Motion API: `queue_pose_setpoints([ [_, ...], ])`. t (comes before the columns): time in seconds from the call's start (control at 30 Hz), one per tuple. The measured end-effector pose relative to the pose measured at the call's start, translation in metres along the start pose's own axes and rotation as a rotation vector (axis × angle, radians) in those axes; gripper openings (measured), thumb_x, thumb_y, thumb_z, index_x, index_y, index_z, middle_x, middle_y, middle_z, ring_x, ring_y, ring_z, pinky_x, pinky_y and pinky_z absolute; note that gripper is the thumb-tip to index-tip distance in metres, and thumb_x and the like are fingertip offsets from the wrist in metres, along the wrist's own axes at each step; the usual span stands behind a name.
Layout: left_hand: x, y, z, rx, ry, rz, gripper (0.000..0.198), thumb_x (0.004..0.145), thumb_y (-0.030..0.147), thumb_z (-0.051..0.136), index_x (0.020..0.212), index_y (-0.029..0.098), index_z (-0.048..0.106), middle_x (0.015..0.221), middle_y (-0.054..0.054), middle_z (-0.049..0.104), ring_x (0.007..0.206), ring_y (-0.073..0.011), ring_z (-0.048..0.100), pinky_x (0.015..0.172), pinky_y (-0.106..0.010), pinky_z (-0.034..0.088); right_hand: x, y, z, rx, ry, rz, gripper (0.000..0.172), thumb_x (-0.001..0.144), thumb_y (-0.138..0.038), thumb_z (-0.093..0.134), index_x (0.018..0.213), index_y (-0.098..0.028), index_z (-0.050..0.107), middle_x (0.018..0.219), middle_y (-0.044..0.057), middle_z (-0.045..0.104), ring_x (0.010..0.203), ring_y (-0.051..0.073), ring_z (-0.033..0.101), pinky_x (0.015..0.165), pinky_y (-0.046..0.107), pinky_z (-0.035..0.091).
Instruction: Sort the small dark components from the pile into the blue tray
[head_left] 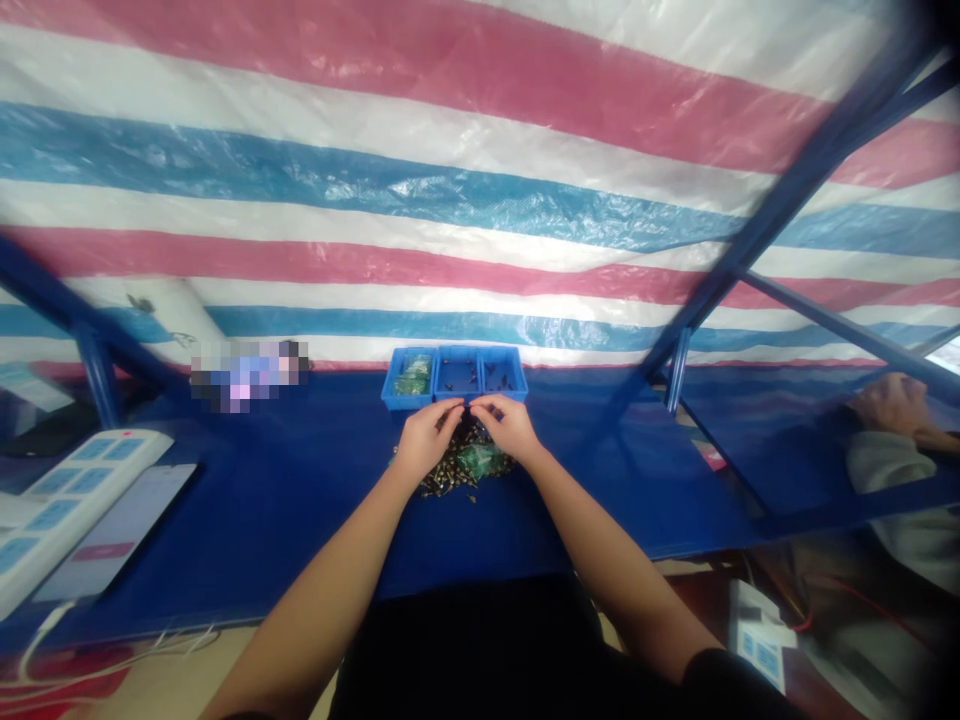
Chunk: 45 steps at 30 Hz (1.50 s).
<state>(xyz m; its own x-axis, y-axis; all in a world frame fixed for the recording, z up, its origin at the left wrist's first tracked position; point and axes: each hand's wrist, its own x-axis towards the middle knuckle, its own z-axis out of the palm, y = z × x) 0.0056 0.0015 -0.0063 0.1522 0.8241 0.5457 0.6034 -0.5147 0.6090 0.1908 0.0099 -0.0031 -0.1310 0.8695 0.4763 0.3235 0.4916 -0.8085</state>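
Observation:
My left hand (426, 438) and my right hand (508, 425) hang over a heap of small dark-and-brass metal parts (450, 470), their fingertips nearly meeting just in front of a blue compartment tray (454, 374). Anything pinched between the fingers is hidden from view. A green plastic bag (478, 461) lies in the heap, close under my right hand. The tray's left compartment holds green bags (414, 374), and the other two hold a few small dark parts (499, 379).
The blue-covered table carries a white power strip (75, 510) and a pale flat pad (112, 530) at left, plus a pixelated object (249, 373) at the back. A striped tarpaulin (450, 200) hangs behind blue metal bars (757, 240). A co-worker's hand (891, 405) shows at right.

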Motion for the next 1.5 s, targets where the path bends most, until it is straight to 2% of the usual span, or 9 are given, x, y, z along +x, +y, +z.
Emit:
queue_pose_setpoints([
  [0.33, 0.001, -0.003, 0.001, 0.097, -0.052, 0.007, 0.029, 0.093, 0.040, 0.051, 0.109, 0.024, 0.069, 0.100, -0.004, 0.074, 0.084, -0.0188, 0.070, 0.078, -0.030, 0.056, -0.001, 0.008, 0.001, -0.071, -0.059, 0.008, 0.022, 0.087, -0.036, 0.057, 0.096, -0.022, 0.072, 0.086, 0.004, 0.072, 0.074, 0.016, 0.063, 0.067, 0.028, 0.049],
  [0.7, 0.000, -0.001, 0.001, 0.010, -0.048, -0.013, 0.030, 0.092, 0.041, 0.054, 0.112, 0.024, 0.068, 0.098, -0.003, 0.074, 0.081, -0.0170, 0.071, 0.075, -0.027, 0.056, 0.000, -0.001, -0.002, -0.074, -0.052, 0.010, 0.022, 0.091, -0.033, 0.052, 0.091, -0.021, 0.070, 0.088, 0.003, 0.072, 0.073, 0.014, 0.062, 0.065, 0.025, 0.046],
  [0.9, 0.000, -0.001, 0.000, -0.026, -0.036, -0.017, 0.029, 0.093, 0.042, 0.051, 0.108, 0.023, 0.068, 0.092, -0.003, 0.074, 0.076, -0.0164, 0.071, 0.072, -0.026, 0.056, -0.001, 0.003, 0.001, -0.066, -0.036, 0.009, 0.023, 0.087, -0.037, 0.058, 0.098, -0.022, 0.071, 0.089, 0.004, 0.071, 0.074, 0.015, 0.063, 0.066, 0.026, 0.049],
  [1.17, 0.000, 0.004, -0.004, -0.050, -0.053, -0.023, 0.030, 0.092, 0.044, 0.051, 0.100, 0.022, 0.069, 0.081, -0.001, 0.074, 0.070, -0.0150, 0.069, 0.068, -0.024, 0.055, -0.001, 0.001, 0.001, -0.094, -0.025, -0.076, 0.021, 0.086, -0.037, 0.060, 0.091, -0.021, 0.073, 0.082, 0.005, 0.070, 0.070, 0.016, 0.061, 0.064, 0.028, 0.048],
  [1.23, 0.000, 0.004, -0.003, -0.070, -0.064, -0.016, 0.030, 0.091, 0.044, 0.054, 0.103, 0.022, 0.070, 0.086, -0.002, 0.075, 0.072, -0.0156, 0.070, 0.070, -0.025, 0.056, -0.002, 0.001, 0.002, -0.097, -0.038, -0.068, 0.022, 0.087, -0.035, 0.058, 0.092, -0.020, 0.073, 0.083, 0.006, 0.070, 0.070, 0.016, 0.060, 0.064, 0.028, 0.048],
  [1.37, -0.001, 0.005, -0.002, -0.087, -0.088, 0.018, 0.031, 0.092, 0.040, 0.054, 0.113, 0.024, 0.068, 0.107, -0.003, 0.073, 0.087, -0.0176, 0.071, 0.082, -0.029, 0.057, -0.003, 0.001, 0.003, -0.054, -0.069, -0.032, 0.023, 0.088, -0.035, 0.055, 0.092, -0.019, 0.072, 0.085, 0.006, 0.070, 0.073, 0.016, 0.062, 0.064, 0.027, 0.049],
  [1.5, -0.001, 0.007, -0.002, -0.080, -0.107, 0.068, 0.030, 0.092, 0.038, 0.053, 0.116, 0.025, 0.067, 0.113, -0.003, 0.071, 0.098, -0.0197, 0.069, 0.089, -0.034, 0.056, -0.002, -0.001, 0.000, 0.050, -0.108, 0.001, 0.028, 0.088, -0.041, 0.054, 0.087, -0.019, 0.071, 0.083, 0.005, 0.069, 0.076, 0.016, 0.062, 0.070, 0.027, 0.050],
])
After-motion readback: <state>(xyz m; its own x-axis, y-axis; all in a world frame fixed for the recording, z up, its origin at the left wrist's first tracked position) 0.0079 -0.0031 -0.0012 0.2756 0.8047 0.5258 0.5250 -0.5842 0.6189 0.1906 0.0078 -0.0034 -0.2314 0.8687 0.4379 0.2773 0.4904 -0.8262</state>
